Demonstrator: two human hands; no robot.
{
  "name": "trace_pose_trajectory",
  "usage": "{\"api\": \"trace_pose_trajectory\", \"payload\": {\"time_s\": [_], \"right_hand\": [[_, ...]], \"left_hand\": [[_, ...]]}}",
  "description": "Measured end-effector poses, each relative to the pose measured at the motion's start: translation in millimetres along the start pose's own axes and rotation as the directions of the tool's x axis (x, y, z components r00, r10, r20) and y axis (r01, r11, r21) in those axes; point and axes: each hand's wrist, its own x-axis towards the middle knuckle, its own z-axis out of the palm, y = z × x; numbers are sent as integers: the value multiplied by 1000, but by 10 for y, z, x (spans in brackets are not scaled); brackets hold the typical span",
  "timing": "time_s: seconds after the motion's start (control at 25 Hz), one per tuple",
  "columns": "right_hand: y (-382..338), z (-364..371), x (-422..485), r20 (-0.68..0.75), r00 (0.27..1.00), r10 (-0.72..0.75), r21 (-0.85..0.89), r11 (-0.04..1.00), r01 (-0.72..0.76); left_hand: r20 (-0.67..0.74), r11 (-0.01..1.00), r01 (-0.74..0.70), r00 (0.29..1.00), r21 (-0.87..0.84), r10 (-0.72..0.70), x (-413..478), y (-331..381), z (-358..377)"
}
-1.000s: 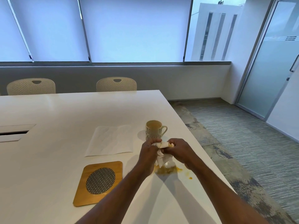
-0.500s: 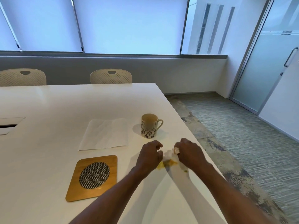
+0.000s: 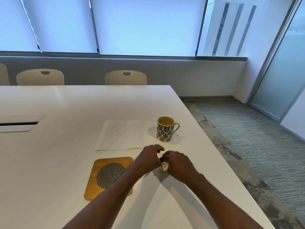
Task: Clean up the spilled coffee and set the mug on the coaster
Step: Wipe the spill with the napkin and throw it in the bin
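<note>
A leaf-patterned mug (image 3: 165,129) with coffee in it stands upright on the white table (image 3: 66,103), behind my hands. The wooden coaster (image 3: 105,176) with a woven round centre lies to the left of my hands; my left forearm crosses its near right corner. My left hand (image 3: 147,158) and my right hand (image 3: 179,164) are pressed together low on the table, both closed on a crumpled white tissue (image 3: 164,166) that peeks out between them. The spill is hidden under my hands.
A flat white napkin (image 3: 120,134) lies left of the mug, behind the coaster. The table's right edge runs close to my right hand, with carpet (image 3: 247,146) below. Chairs (image 3: 126,78) stand at the far side. A cable slot (image 3: 19,123) sits at left.
My hands have come down and together over the spill with the tissue bunched smaller. The yellow-brown puddle seen earlier no longer shows. The view has shifted right and tilted.
</note>
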Motion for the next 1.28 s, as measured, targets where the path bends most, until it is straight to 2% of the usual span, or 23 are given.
{"api": "trace_pose_trajectory", "payload": {"time_s": [0.12, 0.24, 0.32, 0.44, 0.56, 0.68, 0.76, 0.84, 0.92, 0.96, 1.04, 1.08, 1.12, 1.16, 1.24, 1.28], "right_hand": [[15, -10, 33, 147, 986, -78, 27, 997, 75], [245, -142, -8, 219, 976, -1, -40, 999, 10], [450, -266, -77, 185, 977, 103, -107, 991, -85], [619, -352, -237, 30, 965, 261, -199, 948, -250], [493, -236, -325, 4, 969, 248, -212, 947, -241], [294, -112, -263, 50, 981, 190, -66, 980, -186], [246, -176, -170, 48, 976, 212, 91, 972, -215], [244, -301, -105, -28, 959, 282, 302, 917, -260], [242, -416, -83, -80, 952, 297, 449, 863, -231], [248, -474, -83, -46, 964, 261, 539, 819, -196], [278, -577, -97, 123, 983, 136, 771, 611, -181], [307, -623, -99, 181, 980, 86, 832, 517, -199], [342, -667, -99, 193, 979, 67, 861, 466, -202], [370, -698, -89, 168, 981, 96, 863, 466, -193], [387, -744, -60, 56, 970, 235, 823, 540, -178], [384, -761, -49, 16, 957, 289, 804, 565, -184]], "left_hand": [[75, 993, -17, 997, 121, 8, -84, -100, -28], [71, 993, -47, 997, 112, 39, -116, -109, 23], [46, 995, -60, 997, 83, 56, -85, -90, 38], [21, 996, -63, 998, 55, 62, -37, -37, 68], [27, 995, -76, 997, 58, 74, -2, 15, 134], [102, 992, -109, 990, 67, 102, 11, 55, 183], [123, 991, -124, 986, 51, 117, 12, 69, 190], [44, 992, -129, 991, 9, 128, 9, 105, 155], [-112, 991, -124, 987, -58, 117, 27, 167, 104], [-199, 988, -125, 974, -89, 105, 37, 207, 75], [-322, 981, -112, 945, -158, 56, 51, 308, -2], [-331, 973, -98, 943, -209, 24, 72, 347, -42], [-301, 956, -85, 954, -281, -4, 100, 373, -72], [-242, 925, -70, 970, -373, -24, 121, 395, -97], [-99, 851, -46, 995, -523, -8, 136, 461, -115], [-62, 848, -52, 998, -527, 23, 138, 494, -105]]}}
